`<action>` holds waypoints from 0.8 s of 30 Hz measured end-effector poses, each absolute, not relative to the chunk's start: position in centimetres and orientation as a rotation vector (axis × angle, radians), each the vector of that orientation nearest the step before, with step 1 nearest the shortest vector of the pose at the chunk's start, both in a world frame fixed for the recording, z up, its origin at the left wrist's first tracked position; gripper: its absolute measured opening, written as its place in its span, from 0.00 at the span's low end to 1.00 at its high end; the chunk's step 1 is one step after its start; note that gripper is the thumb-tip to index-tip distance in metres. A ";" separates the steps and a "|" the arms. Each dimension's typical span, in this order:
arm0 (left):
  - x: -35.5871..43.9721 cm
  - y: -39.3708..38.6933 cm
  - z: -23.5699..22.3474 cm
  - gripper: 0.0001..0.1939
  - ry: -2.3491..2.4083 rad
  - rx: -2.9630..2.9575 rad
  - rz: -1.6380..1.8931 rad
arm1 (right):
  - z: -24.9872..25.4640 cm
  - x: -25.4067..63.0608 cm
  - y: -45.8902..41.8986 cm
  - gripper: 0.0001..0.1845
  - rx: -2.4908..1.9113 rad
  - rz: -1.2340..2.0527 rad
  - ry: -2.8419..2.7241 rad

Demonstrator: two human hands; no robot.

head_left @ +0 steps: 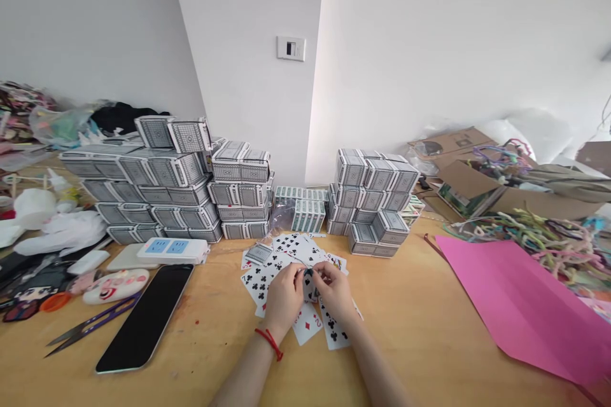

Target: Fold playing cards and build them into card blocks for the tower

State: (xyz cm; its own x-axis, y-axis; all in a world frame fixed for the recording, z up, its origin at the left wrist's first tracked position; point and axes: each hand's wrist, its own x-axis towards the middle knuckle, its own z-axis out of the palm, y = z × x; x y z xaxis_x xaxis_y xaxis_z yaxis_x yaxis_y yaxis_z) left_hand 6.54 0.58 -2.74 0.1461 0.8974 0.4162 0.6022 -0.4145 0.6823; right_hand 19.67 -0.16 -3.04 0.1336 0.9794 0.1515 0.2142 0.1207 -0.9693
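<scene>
My left hand [285, 296], with a red cord bracelet [270, 344] at the wrist, and my right hand [335, 287] come together over a spread of playing cards [259, 286]. The fingertips of both hands are pinched on a small dark green piece [308, 272], too small and covered to name. Beneath the hands the cards lie face up in a loose overlapping fan, among them a two of diamonds [308, 324] near the front. A grey patterned card box [259, 254] rests on the spread's back left edge.
Stacked grey card boxes [184, 181] stand at left, with another stack [375, 184] at right and green-white boxes [309, 214] between. Left lie a phone [146, 318], scissors [93, 324] and a white power strip [172, 249]. Pink paper [529, 305] and tangled yarn [539, 245] lie right.
</scene>
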 end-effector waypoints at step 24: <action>6.2 0.8 -1.9 0.11 1.336 1.848 1.101 | -4.3 20.1 0.4 0.11 -1.184 1.206 -1.176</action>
State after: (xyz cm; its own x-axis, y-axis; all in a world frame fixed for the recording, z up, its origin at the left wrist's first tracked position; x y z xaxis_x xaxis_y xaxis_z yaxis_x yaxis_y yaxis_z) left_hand 6.23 0.81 -1.85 0.1491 0.9497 0.2755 0.4520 -0.3133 0.8352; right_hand 20.11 0.43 -4.32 0.0169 0.9998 0.0101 -0.0349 0.0107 -0.9993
